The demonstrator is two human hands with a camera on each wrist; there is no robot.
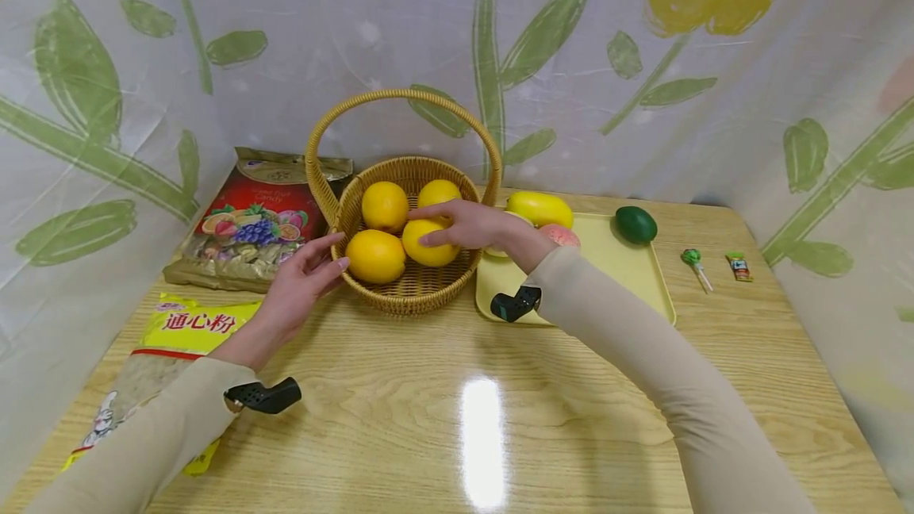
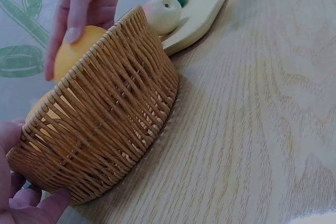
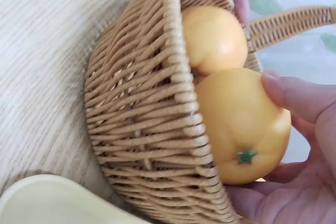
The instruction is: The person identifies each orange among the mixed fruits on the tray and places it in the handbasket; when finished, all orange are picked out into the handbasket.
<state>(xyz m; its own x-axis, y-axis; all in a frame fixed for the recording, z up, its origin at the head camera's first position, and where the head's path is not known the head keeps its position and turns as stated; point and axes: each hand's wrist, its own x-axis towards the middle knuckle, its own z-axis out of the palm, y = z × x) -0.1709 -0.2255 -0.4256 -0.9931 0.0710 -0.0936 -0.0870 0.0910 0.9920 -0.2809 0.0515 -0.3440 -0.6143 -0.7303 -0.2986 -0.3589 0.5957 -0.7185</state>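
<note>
A wicker basket (image 1: 421, 296) with a hoop handle stands mid-table and holds several oranges. My right hand (image 1: 464, 224) reaches in from the right and grips the front right orange (image 1: 435, 254). The right wrist view shows that orange (image 3: 241, 124) cupped between thumb and palm at the basket's rim (image 3: 147, 129), with another orange (image 3: 212, 38) behind it. My left hand (image 1: 300, 284) rests with straight fingers against the basket's left outer wall. Its fingers (image 2: 21, 203) touch the weave (image 2: 105, 129) low down in the left wrist view. Other oranges (image 1: 385, 206) (image 1: 375, 256) lie beside the held one.
Right of the basket is a pale yellow tray (image 1: 635, 276) with a mango (image 1: 540, 209) and a peach (image 1: 560, 235); a green avocado (image 1: 635, 224) sits at its far corner. A lollipop (image 1: 693, 258) and small sweet (image 1: 739, 266) lie further right. A candy bag (image 1: 257, 220) and yellow pasta bag (image 1: 178, 331) lie left.
</note>
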